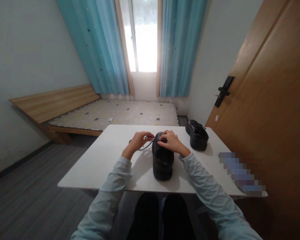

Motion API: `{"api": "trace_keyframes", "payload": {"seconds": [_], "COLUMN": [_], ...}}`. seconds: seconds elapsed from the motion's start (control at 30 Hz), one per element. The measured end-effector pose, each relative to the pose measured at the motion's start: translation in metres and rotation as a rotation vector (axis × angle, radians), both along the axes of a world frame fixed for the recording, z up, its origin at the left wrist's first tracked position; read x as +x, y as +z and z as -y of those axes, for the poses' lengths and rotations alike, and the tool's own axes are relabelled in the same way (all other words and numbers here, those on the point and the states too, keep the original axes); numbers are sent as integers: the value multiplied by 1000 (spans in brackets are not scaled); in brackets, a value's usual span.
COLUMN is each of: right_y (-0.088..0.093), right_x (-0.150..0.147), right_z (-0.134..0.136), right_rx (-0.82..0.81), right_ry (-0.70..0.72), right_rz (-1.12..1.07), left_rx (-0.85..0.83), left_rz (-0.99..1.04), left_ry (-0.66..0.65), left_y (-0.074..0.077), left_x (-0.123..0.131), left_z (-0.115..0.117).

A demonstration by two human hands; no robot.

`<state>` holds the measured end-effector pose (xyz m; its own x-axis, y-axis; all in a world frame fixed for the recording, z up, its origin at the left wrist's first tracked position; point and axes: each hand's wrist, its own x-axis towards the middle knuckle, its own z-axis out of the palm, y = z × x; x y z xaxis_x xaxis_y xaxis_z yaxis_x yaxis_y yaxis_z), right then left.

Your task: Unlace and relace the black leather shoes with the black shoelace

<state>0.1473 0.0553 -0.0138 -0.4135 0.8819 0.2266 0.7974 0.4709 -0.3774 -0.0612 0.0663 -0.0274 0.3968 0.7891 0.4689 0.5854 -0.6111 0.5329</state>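
Observation:
A black lace-up shoe (162, 160) stands on the white table (102, 163), heel toward me. My left hand (138, 140) is closed, pinching a black shoelace (146, 146) that trails off the shoe's left side. My right hand (172, 141) rests on the shoe's tongue area with fingers curled on the laces. A second black shoe (197, 134) sits apart at the table's far right.
A wooden door (270, 110) with a black handle (223, 90) stands close on the right. Beyond the table lie a low wooden bed frame with a patterned mattress (115, 113) and a window with blue curtains (102, 46). Grey floor stretches left.

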Motion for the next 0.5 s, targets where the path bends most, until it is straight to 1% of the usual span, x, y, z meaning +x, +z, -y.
{"api": "trace_keyframes", "payload": {"seconds": [0.1, 0.2, 0.3, 0.5], "right_y": [-1, -2, -3, -6], "right_x": [-1, -1, 0, 0], "right_z": [0, 0, 0, -1], "right_rx": [-2, -6, -8, -2], "right_ry": [-1, 0, 2, 0], "right_rz": [-25, -42, -57, -91], "left_rx": [31, 46, 53, 36], "left_rz": [-24, -32, -15, -26], "left_ry": [78, 115, 132, 107], "left_y": [-6, -10, -12, -18], "left_x": [2, 4, 6, 10], "left_z": [2, 4, 5, 7]}}
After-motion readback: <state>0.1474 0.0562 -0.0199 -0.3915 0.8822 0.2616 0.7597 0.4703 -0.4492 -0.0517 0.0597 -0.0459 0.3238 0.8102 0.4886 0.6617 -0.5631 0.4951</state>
